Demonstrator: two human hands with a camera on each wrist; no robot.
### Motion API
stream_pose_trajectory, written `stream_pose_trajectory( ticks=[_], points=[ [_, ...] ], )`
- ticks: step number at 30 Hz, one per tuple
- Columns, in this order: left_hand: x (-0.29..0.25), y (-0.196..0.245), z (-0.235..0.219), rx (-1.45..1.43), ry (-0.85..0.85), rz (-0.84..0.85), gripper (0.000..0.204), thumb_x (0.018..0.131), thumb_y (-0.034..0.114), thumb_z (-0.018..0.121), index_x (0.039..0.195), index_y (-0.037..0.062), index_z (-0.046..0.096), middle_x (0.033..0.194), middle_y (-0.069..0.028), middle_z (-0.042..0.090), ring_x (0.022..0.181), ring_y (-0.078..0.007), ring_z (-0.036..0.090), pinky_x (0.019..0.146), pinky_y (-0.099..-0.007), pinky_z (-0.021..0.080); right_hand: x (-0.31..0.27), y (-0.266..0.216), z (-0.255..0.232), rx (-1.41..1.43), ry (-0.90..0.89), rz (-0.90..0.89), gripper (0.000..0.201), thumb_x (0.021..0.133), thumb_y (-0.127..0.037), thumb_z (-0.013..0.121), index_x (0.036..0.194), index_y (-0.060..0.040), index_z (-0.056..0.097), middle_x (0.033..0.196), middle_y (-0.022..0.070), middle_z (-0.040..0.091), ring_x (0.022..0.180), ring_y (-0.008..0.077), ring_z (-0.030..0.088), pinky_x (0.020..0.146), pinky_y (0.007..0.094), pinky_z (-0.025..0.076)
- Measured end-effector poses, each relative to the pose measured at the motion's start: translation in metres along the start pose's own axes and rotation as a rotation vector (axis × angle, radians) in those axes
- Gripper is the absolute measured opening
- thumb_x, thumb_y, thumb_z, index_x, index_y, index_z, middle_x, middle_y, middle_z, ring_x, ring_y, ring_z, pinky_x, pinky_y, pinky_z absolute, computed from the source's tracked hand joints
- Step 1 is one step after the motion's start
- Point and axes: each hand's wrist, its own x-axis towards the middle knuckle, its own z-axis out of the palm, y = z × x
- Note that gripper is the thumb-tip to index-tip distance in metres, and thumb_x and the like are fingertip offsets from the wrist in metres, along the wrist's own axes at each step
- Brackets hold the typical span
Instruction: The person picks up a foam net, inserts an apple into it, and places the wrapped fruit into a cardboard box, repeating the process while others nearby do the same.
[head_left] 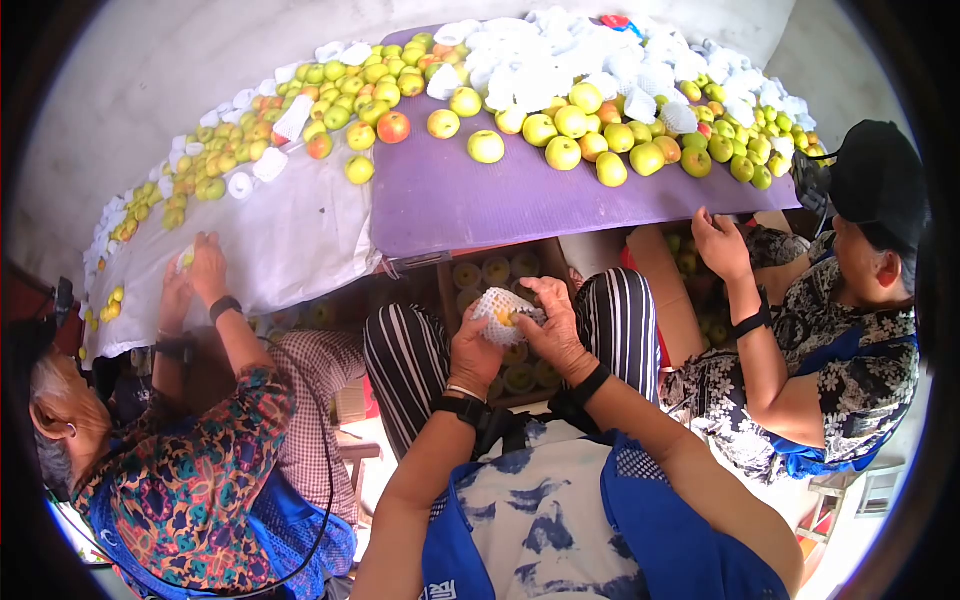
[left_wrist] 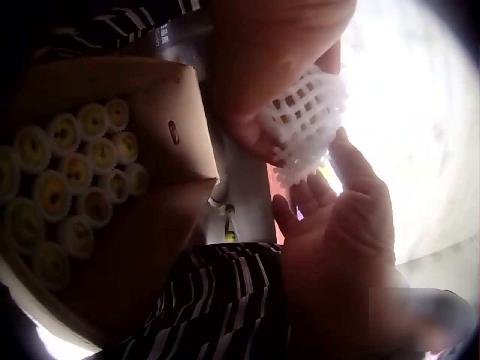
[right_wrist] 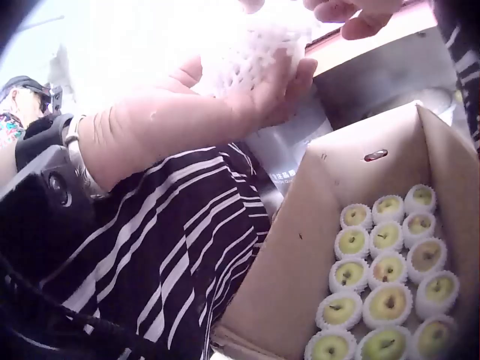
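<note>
A white foam net with a yellowish fruit partly showing inside is held up above the lap. My left hand grips it from the left side, fingers curled round it. At its right edge my right hand touches the net with the lower fingers, the index finger raised. In the left wrist view the net lies between both hands, the right hand below it with fingers partly bent. The right wrist view shows the net resting in the left hand.
A cardboard box of netted apples stands between the knees. Loose apples and a pile of white nets lie on the purple-covered table. One person sits on each side.
</note>
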Motion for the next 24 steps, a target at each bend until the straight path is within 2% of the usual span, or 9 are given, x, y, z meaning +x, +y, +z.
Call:
stream_pose_trajectory(
  ticks=[3, 7, 10, 12, 13, 15, 18, 22, 24],
  points=[
    [0.002, -0.003, -0.003, 0.141, -0.010, 0.018, 0.041, 0.074, 0.009, 0.052, 0.113, 0.0070, 0.043, 0.110, -0.0099, 0.050, 0.102, -0.0256, 0.049, 0.090, -0.0398, 0.039, -0.002, 0.010, 0.000, 0.109, -0.092, -0.079, 0.034, 0.066, -0.001, 0.064, 0.099, -0.0037, 0.059, 0.086, 0.0077, 0.049, 0.077, 0.0210, 0.051, 0.072, 0.0286, 0.044],
    [0.003, -0.009, -0.005, 0.222, -0.029, 0.025, 0.037, 0.079, 0.013, 0.053, 0.114, 0.0070, 0.043, 0.109, -0.0091, 0.051, 0.101, -0.0232, 0.050, 0.087, -0.0375, 0.042, -0.007, 0.024, 0.005, 0.168, -0.179, -0.020, 0.022, 0.069, -0.001, 0.063, 0.091, -0.0021, 0.061, 0.084, 0.0082, 0.051, 0.079, 0.0184, 0.052, 0.072, 0.0274, 0.044],
    [0.001, -0.010, -0.004, 0.250, 0.009, 0.012, 0.036, 0.082, 0.017, 0.054, 0.115, 0.0068, 0.043, 0.111, -0.0099, 0.050, 0.105, -0.0235, 0.048, 0.093, -0.0388, 0.038, -0.010, 0.031, 0.010, 0.426, -0.155, 0.146, 0.009, 0.076, -0.005, 0.059, 0.084, -0.0019, 0.061, 0.078, 0.0078, 0.056, 0.074, 0.0162, 0.055, 0.069, 0.0265, 0.046],
    [0.000, -0.010, -0.002, 0.249, 0.046, 0.042, 0.033, 0.084, 0.019, 0.053, 0.113, 0.0049, 0.044, 0.111, -0.0106, 0.051, 0.104, -0.0238, 0.049, 0.093, -0.0392, 0.038, -0.009, 0.030, 0.007, 0.813, -0.190, 0.690, 0.009, 0.081, -0.009, 0.056, 0.081, -0.0012, 0.060, 0.077, 0.0037, 0.058, 0.068, 0.0110, 0.054, 0.066, 0.0249, 0.046],
    [0.002, -0.011, -0.005, 0.249, 0.046, 0.042, 0.033, 0.084, 0.019, 0.053, 0.113, 0.0049, 0.044, 0.111, -0.0106, 0.051, 0.104, -0.0238, 0.049, 0.093, -0.0392, 0.038, -0.007, 0.031, 0.006, 0.813, -0.191, 0.691, 0.009, 0.081, -0.009, 0.056, 0.081, -0.0012, 0.060, 0.077, 0.0037, 0.058, 0.068, 0.0110, 0.054, 0.066, 0.0249, 0.046],
    [0.008, -0.012, -0.015, 0.261, 0.006, 0.014, 0.033, 0.086, 0.023, 0.051, 0.111, 0.0027, 0.045, 0.110, -0.0110, 0.052, 0.104, -0.0241, 0.050, 0.093, -0.0392, 0.039, -0.002, 0.033, 0.005, 1.016, -0.091, 0.911, 0.012, 0.083, -0.011, 0.055, 0.080, -0.0009, 0.059, 0.074, 0.0018, 0.058, 0.064, 0.0098, 0.053, 0.063, 0.0240, 0.046],
    [0.011, -0.013, -0.021, 0.266, -0.071, 0.006, 0.033, 0.088, 0.024, 0.047, 0.112, 0.0011, 0.046, 0.111, -0.0112, 0.053, 0.103, -0.0238, 0.051, 0.093, -0.0386, 0.039, -0.002, 0.040, 0.007, 1.084, -0.038, 0.962, 0.013, 0.083, -0.012, 0.054, 0.080, 0.0009, 0.058, 0.073, 0.0013, 0.058, 0.064, 0.0096, 0.053, 0.061, 0.0230, 0.045],
    [0.010, -0.017, -0.012, 0.230, -0.031, 0.039, 0.038, 0.091, 0.030, 0.041, 0.113, -0.0003, 0.046, 0.110, -0.0110, 0.054, 0.101, -0.0226, 0.052, 0.090, -0.0355, 0.040, -0.011, 0.063, 0.018, 0.845, -0.032, 0.928, 0.016, 0.082, -0.014, 0.054, 0.081, 0.0014, 0.058, 0.068, 0.0048, 0.057, 0.063, 0.0118, 0.054, 0.060, 0.0267, 0.045],
    [0.011, -0.017, -0.012, 0.063, 0.024, -0.069, 0.045, 0.093, 0.036, 0.030, 0.118, 0.0017, 0.043, 0.117, -0.0123, 0.049, 0.109, -0.0266, 0.046, 0.096, -0.0403, 0.036, -0.015, 0.073, 0.023, 0.280, -0.114, 0.604, 0.018, 0.082, -0.016, 0.052, 0.081, 0.0008, 0.056, 0.065, 0.0135, 0.057, 0.062, 0.0220, 0.057, 0.060, 0.0332, 0.045]
  ],
)
